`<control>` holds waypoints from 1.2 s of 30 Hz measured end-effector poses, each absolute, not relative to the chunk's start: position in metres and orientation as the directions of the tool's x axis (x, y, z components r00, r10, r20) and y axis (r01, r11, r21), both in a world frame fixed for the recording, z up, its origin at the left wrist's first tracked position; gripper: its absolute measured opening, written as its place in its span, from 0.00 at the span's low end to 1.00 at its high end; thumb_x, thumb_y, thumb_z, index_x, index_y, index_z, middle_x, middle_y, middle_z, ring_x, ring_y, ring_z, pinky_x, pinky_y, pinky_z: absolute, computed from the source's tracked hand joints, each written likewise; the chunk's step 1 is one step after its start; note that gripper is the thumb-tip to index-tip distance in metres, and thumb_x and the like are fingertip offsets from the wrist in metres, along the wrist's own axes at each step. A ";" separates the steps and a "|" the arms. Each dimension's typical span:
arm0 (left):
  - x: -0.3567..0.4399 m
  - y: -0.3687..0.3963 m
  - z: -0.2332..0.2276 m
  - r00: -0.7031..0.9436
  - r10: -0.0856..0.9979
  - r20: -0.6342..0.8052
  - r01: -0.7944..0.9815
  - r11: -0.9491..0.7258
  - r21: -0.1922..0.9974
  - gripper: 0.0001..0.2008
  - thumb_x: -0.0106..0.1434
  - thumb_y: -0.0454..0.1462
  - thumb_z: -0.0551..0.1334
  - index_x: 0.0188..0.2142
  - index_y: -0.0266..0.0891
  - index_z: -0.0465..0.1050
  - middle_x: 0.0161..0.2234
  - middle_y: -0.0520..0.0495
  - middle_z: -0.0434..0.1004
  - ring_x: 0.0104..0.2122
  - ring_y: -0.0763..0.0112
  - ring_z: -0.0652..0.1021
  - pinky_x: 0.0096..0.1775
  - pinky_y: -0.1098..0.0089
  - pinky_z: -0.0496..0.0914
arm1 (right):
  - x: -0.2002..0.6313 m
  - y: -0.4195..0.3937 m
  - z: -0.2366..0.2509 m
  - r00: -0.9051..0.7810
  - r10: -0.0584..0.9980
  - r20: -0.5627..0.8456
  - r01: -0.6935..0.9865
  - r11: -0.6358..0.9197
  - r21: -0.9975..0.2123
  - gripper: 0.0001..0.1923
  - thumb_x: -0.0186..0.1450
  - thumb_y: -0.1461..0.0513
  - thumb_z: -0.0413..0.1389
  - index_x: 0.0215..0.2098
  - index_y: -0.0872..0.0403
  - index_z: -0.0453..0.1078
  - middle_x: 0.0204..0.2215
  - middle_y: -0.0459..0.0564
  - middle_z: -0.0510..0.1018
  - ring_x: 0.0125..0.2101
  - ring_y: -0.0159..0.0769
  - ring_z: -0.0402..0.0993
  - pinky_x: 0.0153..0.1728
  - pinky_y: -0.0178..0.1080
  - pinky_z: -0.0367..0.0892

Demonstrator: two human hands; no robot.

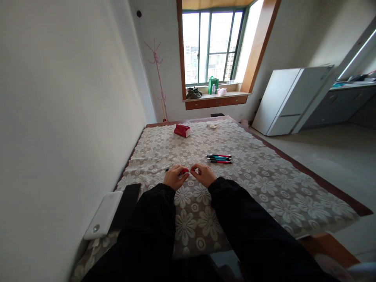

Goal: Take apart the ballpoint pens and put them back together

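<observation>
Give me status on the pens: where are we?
Done: hard to tell; nothing on the table shows finished work. In hand: left hand and right hand meet on one red pen, a dark tip poking out left. Left: a row of pens lies untouched just beyond the right hand.

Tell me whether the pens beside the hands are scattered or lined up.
Lined up: the pens lie side by side, parallel, on the tablecloth.

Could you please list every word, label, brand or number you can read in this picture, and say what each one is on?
None can be read.
Red packet: any print is too blurred.
Green bag on the windowsill: too small to tell.
Pens on the tablecloth: too small.
</observation>
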State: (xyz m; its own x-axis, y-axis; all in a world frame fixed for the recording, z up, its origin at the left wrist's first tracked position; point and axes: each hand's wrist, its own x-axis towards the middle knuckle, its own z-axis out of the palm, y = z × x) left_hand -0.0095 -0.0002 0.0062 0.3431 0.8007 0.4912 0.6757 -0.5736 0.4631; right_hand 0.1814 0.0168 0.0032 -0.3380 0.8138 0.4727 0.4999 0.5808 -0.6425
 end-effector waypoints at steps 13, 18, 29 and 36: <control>-0.010 0.000 0.007 0.179 0.807 0.563 0.655 -0.524 0.544 0.05 0.62 0.39 0.61 0.35 0.44 0.76 0.32 0.48 0.77 0.35 0.67 0.75 0.35 0.69 0.69 | 0.189 0.014 0.006 -0.356 0.826 0.436 0.689 0.548 -0.475 0.11 0.70 0.60 0.44 0.45 0.50 0.67 0.36 0.48 0.77 0.33 0.35 0.73 0.33 0.34 0.60; -0.011 0.000 0.006 0.178 0.807 0.564 0.661 -0.522 0.539 0.05 0.61 0.38 0.62 0.35 0.44 0.76 0.33 0.48 0.77 0.35 0.66 0.75 0.36 0.69 0.69 | 0.189 0.013 0.007 -0.449 0.779 0.437 0.682 0.615 -0.396 0.12 0.70 0.60 0.46 0.42 0.49 0.72 0.36 0.49 0.77 0.35 0.35 0.73 0.36 0.33 0.61; -0.011 0.001 0.005 0.244 0.800 0.548 0.680 -0.544 0.492 0.05 0.61 0.38 0.62 0.35 0.44 0.77 0.32 0.48 0.76 0.35 0.67 0.74 0.35 0.70 0.68 | 0.188 0.009 0.011 -0.496 0.755 0.430 0.661 0.649 -0.377 0.14 0.69 0.61 0.48 0.47 0.47 0.73 0.35 0.48 0.77 0.36 0.35 0.74 0.36 0.34 0.62; -0.013 0.001 0.005 0.207 0.804 0.558 0.706 -0.518 0.484 0.04 0.61 0.36 0.62 0.36 0.43 0.76 0.32 0.49 0.75 0.35 0.69 0.74 0.36 0.71 0.68 | 0.189 0.010 0.009 -0.487 0.761 0.429 0.658 0.643 -0.393 0.14 0.69 0.62 0.48 0.47 0.47 0.74 0.35 0.48 0.78 0.36 0.34 0.74 0.37 0.34 0.62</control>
State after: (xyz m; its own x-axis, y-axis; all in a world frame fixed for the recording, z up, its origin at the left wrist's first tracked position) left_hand -0.0129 0.0009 0.0047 0.2070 0.8037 0.5579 0.7057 -0.5175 0.4838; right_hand 0.1888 0.0105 0.0089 -0.4869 0.7608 0.4291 0.6580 0.6425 -0.3927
